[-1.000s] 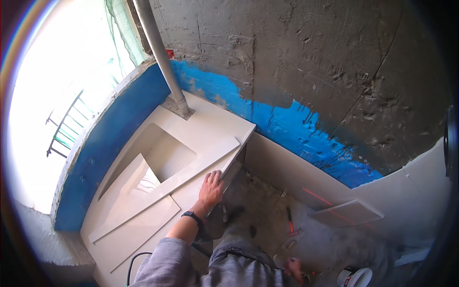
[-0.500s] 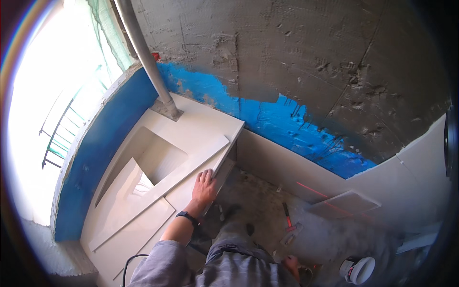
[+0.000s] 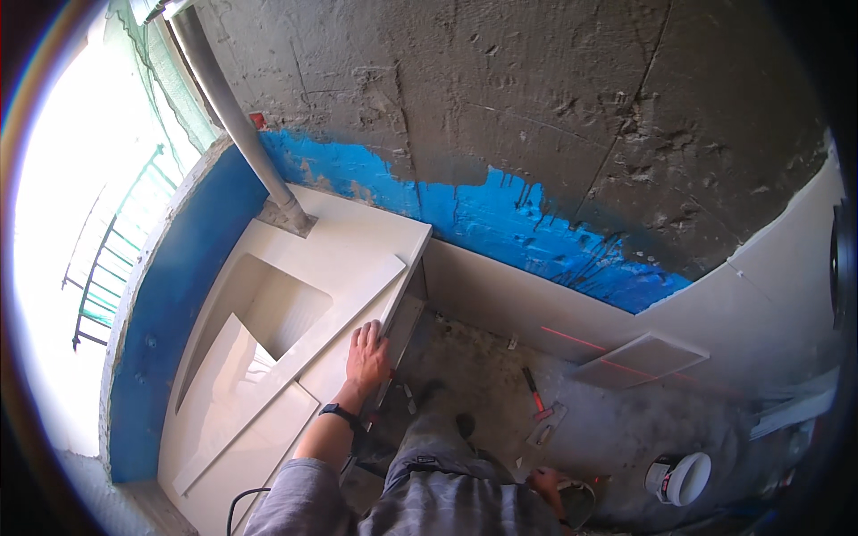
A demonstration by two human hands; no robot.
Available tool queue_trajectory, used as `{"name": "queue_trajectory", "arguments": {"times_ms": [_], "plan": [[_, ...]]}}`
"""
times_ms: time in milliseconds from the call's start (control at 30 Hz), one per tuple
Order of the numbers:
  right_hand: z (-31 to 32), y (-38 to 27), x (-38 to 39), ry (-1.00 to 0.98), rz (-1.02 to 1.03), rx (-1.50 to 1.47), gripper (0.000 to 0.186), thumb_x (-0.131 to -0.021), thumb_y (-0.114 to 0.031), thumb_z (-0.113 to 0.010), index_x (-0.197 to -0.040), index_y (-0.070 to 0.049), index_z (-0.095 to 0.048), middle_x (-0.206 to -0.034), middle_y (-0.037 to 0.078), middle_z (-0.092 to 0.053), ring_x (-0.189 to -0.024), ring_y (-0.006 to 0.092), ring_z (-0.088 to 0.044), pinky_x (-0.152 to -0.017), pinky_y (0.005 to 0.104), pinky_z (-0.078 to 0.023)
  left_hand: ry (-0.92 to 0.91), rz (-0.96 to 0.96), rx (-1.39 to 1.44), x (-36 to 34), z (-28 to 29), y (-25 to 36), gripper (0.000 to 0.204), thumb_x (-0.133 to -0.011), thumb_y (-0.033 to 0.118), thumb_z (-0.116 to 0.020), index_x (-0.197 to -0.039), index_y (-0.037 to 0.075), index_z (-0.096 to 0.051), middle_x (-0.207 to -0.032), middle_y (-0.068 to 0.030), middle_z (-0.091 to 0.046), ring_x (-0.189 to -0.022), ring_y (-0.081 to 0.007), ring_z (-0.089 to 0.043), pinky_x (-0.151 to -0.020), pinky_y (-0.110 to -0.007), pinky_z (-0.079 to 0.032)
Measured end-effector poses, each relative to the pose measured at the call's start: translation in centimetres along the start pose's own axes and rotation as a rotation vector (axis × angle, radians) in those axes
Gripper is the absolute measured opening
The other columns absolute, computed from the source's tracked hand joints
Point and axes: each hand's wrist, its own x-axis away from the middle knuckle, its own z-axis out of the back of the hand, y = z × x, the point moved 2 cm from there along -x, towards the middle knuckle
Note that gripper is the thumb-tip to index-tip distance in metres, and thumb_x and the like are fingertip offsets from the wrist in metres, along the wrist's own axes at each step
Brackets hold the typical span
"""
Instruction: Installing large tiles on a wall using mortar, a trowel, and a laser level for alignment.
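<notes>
1. Evidently, the view has been swung toward three o'clock; the left hand (image 3: 367, 362) is kept on the pale bench (image 3: 366, 234), so contact is undisturbed.
2. Its fingers are laid slightly apart, the long tile strip (image 3: 284, 368) being at nine o'clock.
3. At four o'clock, the right hand (image 3: 545, 485) is seen; its grip cannot be told.

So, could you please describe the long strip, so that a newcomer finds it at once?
Find the pale countertop with the deep recess. The strip lies diagonally along that recess, beside the left hand. Unlike the broader pale pieces around it, it is long and narrow.
</notes>
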Motion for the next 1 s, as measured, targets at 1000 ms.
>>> {"name": "queue_trajectory", "arguments": {"times_ms": [1000], "plan": [[-0.7, 0.4, 0.2, 0.012, 0.006, -0.024, 0.025, -0.092, -0.017, -0.061, -0.085, 0.006, -0.068, -0.073, 0.013, -0.068, -0.06, 0.0222, -0.068, -0.055, 0.0351, -0.055, -0.003, -0.008, -0.015, -0.2, 0.5, 0.2, 0.033, -0.073, 0.019, -0.068, -0.1, 0.0, -0.07, -0.139, -0.0235, -0.051, -0.136, -0.0371, -0.045, -0.115, -0.05, -0.033]]}}
